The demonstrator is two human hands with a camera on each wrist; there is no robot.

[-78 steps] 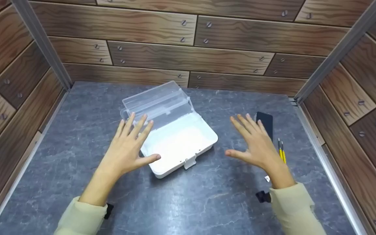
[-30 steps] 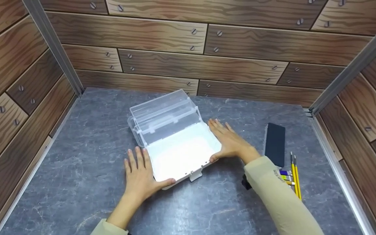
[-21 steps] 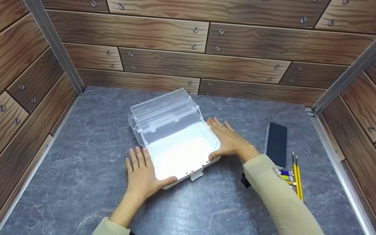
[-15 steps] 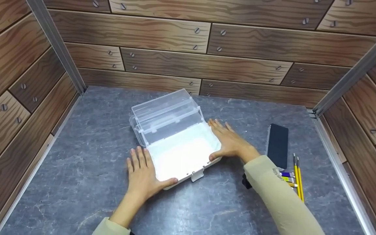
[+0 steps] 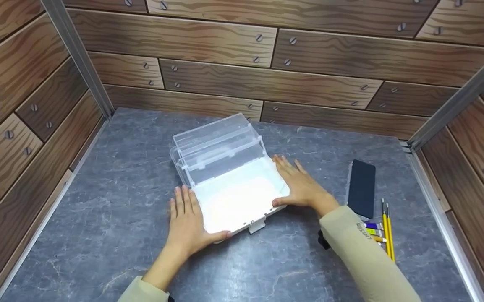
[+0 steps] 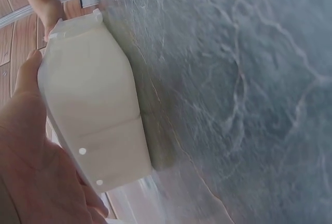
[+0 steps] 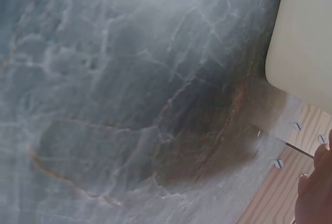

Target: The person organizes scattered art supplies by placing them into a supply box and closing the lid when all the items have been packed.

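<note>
A white plastic storage box (image 5: 242,205) sits at an angle on the table, its clear lid (image 5: 221,147) swung back. My left hand (image 5: 187,226) lies along the box's left end, fingers straight, thumb on the front rim. At the opposite end my right hand (image 5: 300,184) rests with extended fingers along the side and its thumb at the front corner. A latch (image 5: 257,225) hangs at the front. The left wrist view shows the box's pale end wall (image 6: 93,99) beside my palm. In the right wrist view only a box corner (image 7: 306,32) and some fingers (image 7: 314,193) show.
Right of the box lies a flat dark rectangular item (image 5: 361,188). Two yellow-handled paintbrushes (image 5: 388,235) and several small coloured tubes (image 5: 373,228) lie nearer, partly behind my right sleeve. Wood-patterned walls (image 5: 225,46) with metal posts enclose the grey marbled table (image 5: 90,209).
Earlier both hands were apart with fingers spread, the left over the box's edge and the right off to its side; now they lie against its two ends. The last second shows only slight view drift.
</note>
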